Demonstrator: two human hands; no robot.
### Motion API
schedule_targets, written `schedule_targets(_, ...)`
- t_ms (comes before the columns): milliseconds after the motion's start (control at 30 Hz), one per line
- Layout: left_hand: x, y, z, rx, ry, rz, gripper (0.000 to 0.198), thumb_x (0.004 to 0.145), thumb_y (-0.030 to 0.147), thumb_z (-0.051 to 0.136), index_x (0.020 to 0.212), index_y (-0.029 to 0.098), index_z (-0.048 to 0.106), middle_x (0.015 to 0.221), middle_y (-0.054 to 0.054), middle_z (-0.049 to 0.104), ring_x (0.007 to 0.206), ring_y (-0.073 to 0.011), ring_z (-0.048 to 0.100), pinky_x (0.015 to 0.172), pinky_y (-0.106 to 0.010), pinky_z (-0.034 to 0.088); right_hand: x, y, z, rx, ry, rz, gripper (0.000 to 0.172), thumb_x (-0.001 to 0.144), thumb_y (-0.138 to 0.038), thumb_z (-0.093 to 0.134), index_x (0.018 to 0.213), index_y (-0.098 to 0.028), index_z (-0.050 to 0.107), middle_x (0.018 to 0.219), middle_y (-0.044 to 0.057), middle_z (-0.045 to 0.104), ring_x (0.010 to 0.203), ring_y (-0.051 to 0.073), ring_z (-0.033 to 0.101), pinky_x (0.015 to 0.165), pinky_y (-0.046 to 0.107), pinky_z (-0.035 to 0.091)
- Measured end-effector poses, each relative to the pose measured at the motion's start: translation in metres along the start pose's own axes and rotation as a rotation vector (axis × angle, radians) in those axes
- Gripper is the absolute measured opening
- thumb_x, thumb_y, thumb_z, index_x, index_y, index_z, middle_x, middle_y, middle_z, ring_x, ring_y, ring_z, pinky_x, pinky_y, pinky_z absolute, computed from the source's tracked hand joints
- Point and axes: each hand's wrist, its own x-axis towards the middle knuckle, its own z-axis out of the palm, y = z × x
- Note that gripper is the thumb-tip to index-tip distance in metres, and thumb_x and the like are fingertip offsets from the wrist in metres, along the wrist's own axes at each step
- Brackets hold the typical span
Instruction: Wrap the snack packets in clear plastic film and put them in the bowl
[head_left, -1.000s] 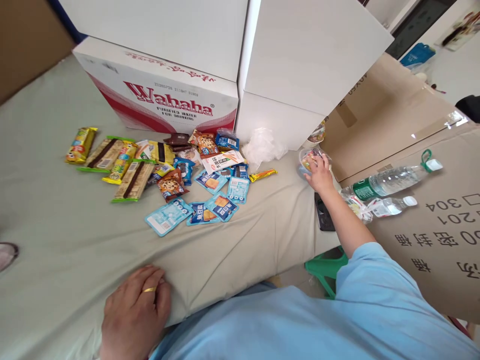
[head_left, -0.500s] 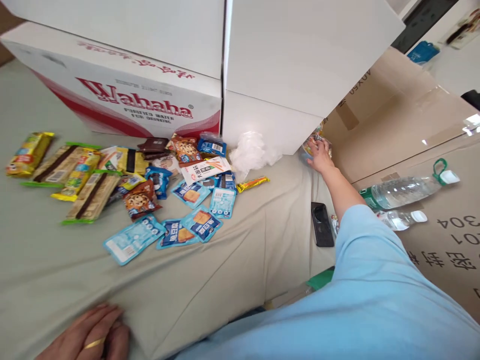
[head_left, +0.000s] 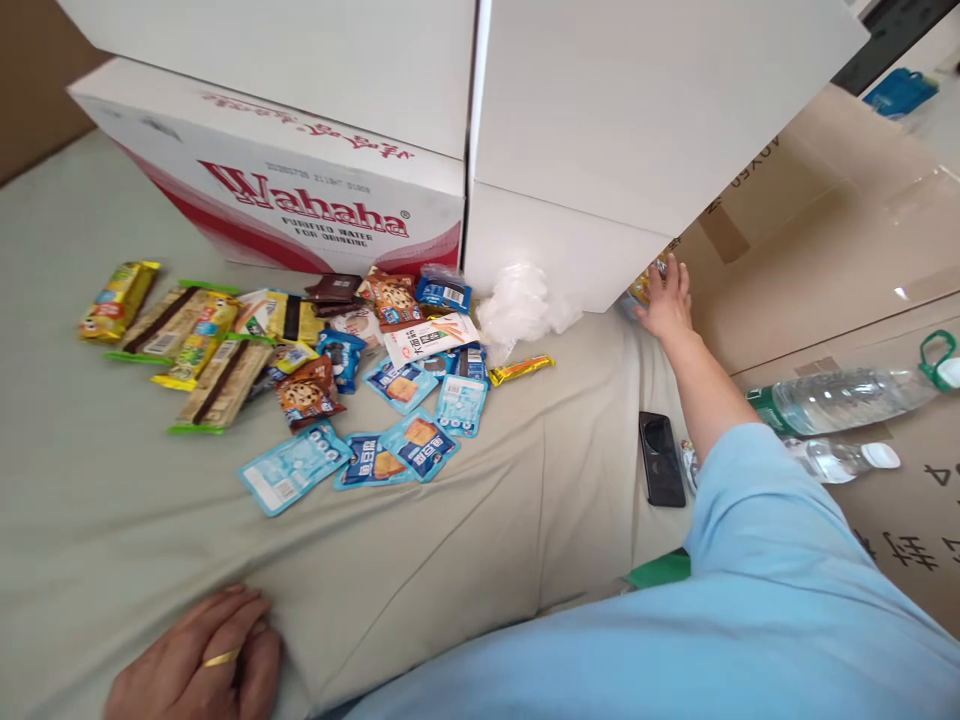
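My right hand [head_left: 666, 302] reaches far out past the corner of the white box, its fingers spread over a clear container or bag with colourful wrapped contents [head_left: 637, 292]. Part of that thing is hidden behind the box and my hand. My left hand [head_left: 196, 655], with a gold ring, rests on the grey-green cloth [head_left: 420, 560] at the lower left, its fingers curled and holding nothing visible. Between my hands lies a loose spread of snacks: blue fish tofu packets [head_left: 421, 445], a brown cookie packet [head_left: 309, 392], green-ended wafer packs [head_left: 223, 385] and a yellow stick packet [head_left: 522, 370].
A Wahaha water carton [head_left: 315, 190] and a tall white box [head_left: 570, 120] stand behind the snacks. Crumpled clear plastic [head_left: 521, 305] lies by the box. At the right are a black phone [head_left: 661, 460], two bottles, the larger bottle [head_left: 847, 400] green-labelled, and brown cardboard [head_left: 825, 230].
The camera view has shifted, so most things appear further right. My right hand's fingers have spread and lifted a little over the colourful contents. My left hand stays on the cloth.
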Motion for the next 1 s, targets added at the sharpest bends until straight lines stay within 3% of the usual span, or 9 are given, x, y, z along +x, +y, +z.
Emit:
schedule_targets(133, 0.004, 0.01, -0.004, 0.12, 0.031, 0.144, 0.013, 0.091, 0.026, 0.058, 0.101, 0.022, 0.064, 0.105, -0.014, 0.075, 0.101, -0.0345, 0.072, 0.09, -0.052, 0.058, -0.031, -0.044, -0.023, 0.108, 0.248, 0.038, 0.047, 0.099, -0.027, 0.039, 0.138, -0.017, 0.062, 0.144, 0.023, 0.052, 0.137, 0.041, 0.044, 0.111, 0.061, 0.043)
schedule_targets(233, 0.006, 0.013, -0.004, 0.122, 0.044, 0.159, 0.012, 0.092, 0.023, 0.058, 0.102, 0.021, 0.064, 0.104, -0.013, 0.075, 0.102, -0.0321, 0.072, 0.092, -0.048, 0.057, -0.047, -0.099, -0.045, 0.137, 0.284, -0.106, 0.043, 0.099, -0.026, 0.04, 0.132, -0.017, 0.067, 0.137, 0.021, 0.056, 0.131, 0.037, 0.051, 0.111, 0.056, 0.045)
schedule_targets(367, 0.009, 0.017, -0.005, 0.109, 0.068, 0.161, 0.011, 0.093, 0.02, 0.059, 0.101, 0.02, 0.066, 0.104, -0.012, 0.075, 0.104, -0.0313, 0.071, 0.093, -0.046, 0.055, -0.053, -0.177, -0.072, 0.151, 0.097, -0.571, 0.052, 0.096, -0.023, 0.049, 0.147, -0.026, 0.056, 0.165, 0.01, 0.038, 0.137, 0.03, 0.05, 0.102, 0.047, 0.052)
schedule_targets(467, 0.009, 0.022, -0.011, 0.023, 0.123, 0.177, 0.013, 0.093, 0.018, 0.058, 0.102, 0.02, 0.067, 0.105, -0.011, 0.074, 0.104, -0.0301, 0.071, 0.091, -0.044, 0.055, -0.054, -0.218, -0.089, 0.12, -0.063, -0.692, 0.036, 0.098, -0.022, 0.049, 0.128, -0.025, 0.069, 0.164, 0.007, 0.044, 0.135, 0.031, 0.052, 0.091, 0.042, 0.054)
schedule_targets(600, 0.003, 0.037, -0.028, -0.204, 0.264, -0.058, 0.012, 0.094, 0.021, 0.06, 0.103, 0.022, 0.068, 0.111, -0.01, 0.07, 0.108, -0.0272, 0.07, 0.096, -0.043, 0.056, -0.076, -0.243, -0.113, 0.299, -0.056, -0.512, 0.021, 0.096, -0.028, 0.055, 0.101, -0.019, 0.073, 0.106, 0.011, 0.077, 0.095, 0.026, 0.068, 0.077, 0.034, 0.05)
schedule_targets(700, 0.004, 0.056, -0.038, -0.459, 0.162, -0.367, 0.018, 0.097, 0.037, 0.059, 0.105, 0.025, 0.068, 0.106, -0.007, 0.071, 0.099, -0.0245, 0.071, 0.088, -0.041, 0.059, -0.111, -0.256, -0.124, 0.765, -0.046, -0.315, 0.017, 0.088, -0.035, 0.065, 0.089, -0.019, 0.07, 0.068, 0.0, 0.067, 0.064, 0.017, 0.061, 0.063, 0.028, 0.045)
schedule_targets(833, 0.025, 0.089, -0.037, -1.07, -0.116, -0.701, 0.049, 0.088, 0.062, 0.067, 0.118, 0.024, 0.06, 0.115, -0.01, 0.069, 0.106, -0.0286, 0.072, 0.075, -0.041, 0.064, -0.176, -0.29, -0.118, 1.437, -0.355, 0.057, 0.03, 0.072, -0.046, 0.079, 0.076, -0.022, 0.062, 0.05, -0.009, 0.05, 0.04, 0.008, 0.039, 0.041, 0.02, 0.028)
schedule_targets(933, 0.05, 0.108, -0.029, -1.363, -0.191, -0.831, 0.065, 0.079, 0.066, 0.075, 0.126, 0.025, 0.056, 0.141, -0.015, 0.058, 0.128, -0.0318, 0.063, 0.086, -0.044, 0.063, -0.226, -0.324, -0.104, 1.797, -0.645, 0.379, 0.039, 0.063, -0.043, 0.087, 0.074, -0.023, 0.055, 0.046, -0.013, 0.043, 0.034, 0.003, 0.022, 0.033, 0.017, 0.013)
schedule_targets(1000, 0.064, 0.115, -0.024, -1.45, -0.214, -0.915, 0.069, 0.075, 0.066, 0.08, 0.126, 0.024, 0.057, 0.144, -0.016, 0.055, 0.132, -0.0324, 0.058, 0.088, -0.043, 0.062, -0.256, -0.341, -0.097, 1.967, -0.817, 0.51, 0.041, 0.063, -0.04, 0.087, 0.072, -0.023, 0.051, 0.044, -0.015, 0.037, 0.034, 0.002, 0.015, 0.032, 0.016, 0.01)
